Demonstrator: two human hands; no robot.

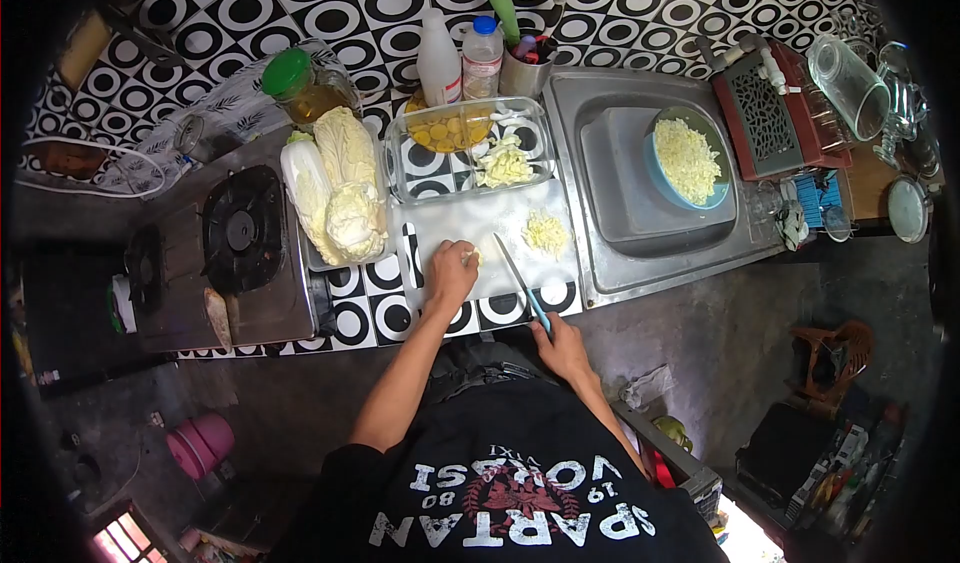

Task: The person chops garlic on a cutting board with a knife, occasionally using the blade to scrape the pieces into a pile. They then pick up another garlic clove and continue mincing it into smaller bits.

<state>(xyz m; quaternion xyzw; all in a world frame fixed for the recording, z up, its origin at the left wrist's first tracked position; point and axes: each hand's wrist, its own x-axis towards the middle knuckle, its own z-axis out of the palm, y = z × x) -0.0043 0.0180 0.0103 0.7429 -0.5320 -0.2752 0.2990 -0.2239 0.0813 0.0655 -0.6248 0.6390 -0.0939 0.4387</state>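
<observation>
My left hand (453, 271) rests on the white cutting board (430, 225), its fingers curled round a small pale piece that is mostly hidden. In my right hand (560, 346) is the blue handle of a knife (520, 279), its blade pointing up and left over the board. A pile of chopped pale vegetable (545, 234) lies on the board, right of the blade. Behind the board, a divided glass dish (402, 185) holds yellow slices (440, 129) on its left and chopped pale pieces (505, 163) on its right.
Cabbages (345, 178) fill a tray at the left, beside the gas stove (190, 308). A bowl of chopped vegetable (687, 165) sits in the sink (630, 288) at the right. Bottles (438, 63) and a utensil cup (524, 75) stand behind the dish.
</observation>
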